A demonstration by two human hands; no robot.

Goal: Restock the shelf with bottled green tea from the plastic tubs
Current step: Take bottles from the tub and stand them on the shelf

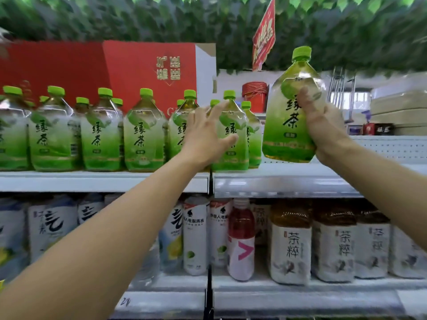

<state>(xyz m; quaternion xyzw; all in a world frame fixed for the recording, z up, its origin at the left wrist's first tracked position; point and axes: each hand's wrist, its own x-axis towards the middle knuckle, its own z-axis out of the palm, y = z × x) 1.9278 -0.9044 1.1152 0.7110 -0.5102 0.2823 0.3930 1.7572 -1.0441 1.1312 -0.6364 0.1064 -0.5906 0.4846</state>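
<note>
- Head view: my right hand (pixel 323 128) grips a bottle (pixel 292 107) of green tea, fingers wrapped round its right side and back, thumb across the label. Bottle is off the shelf (pixel 288 181), near upright, cap tipped slightly right.
- My left hand (pixel 208 137) is open, fingers spread and straight, holding nothing. It sits against the end bottle (pixel 231 137) of the front row (pixel 97 132); looks like touching, can't confirm firm contact.
- Key relation: the held bottle hangs just right of the end bottle and above the bare stretch of shelf there. The gap is directly under it, so the move is mostly down and a bit back.
- Long axis is vertical, base towards the shelf, label facing me. No re-orienting needed, I judge.
- Right hand is the nearer one to the gap; left is one bottle over, placed to steady the row.
- Risk, my call: the base clips the shelf lip or nudges the end bottle on the way down.
- Lower shelf (pixel 300 285) carries other drinks, not relevant.
- Tubs not in view.
</note>
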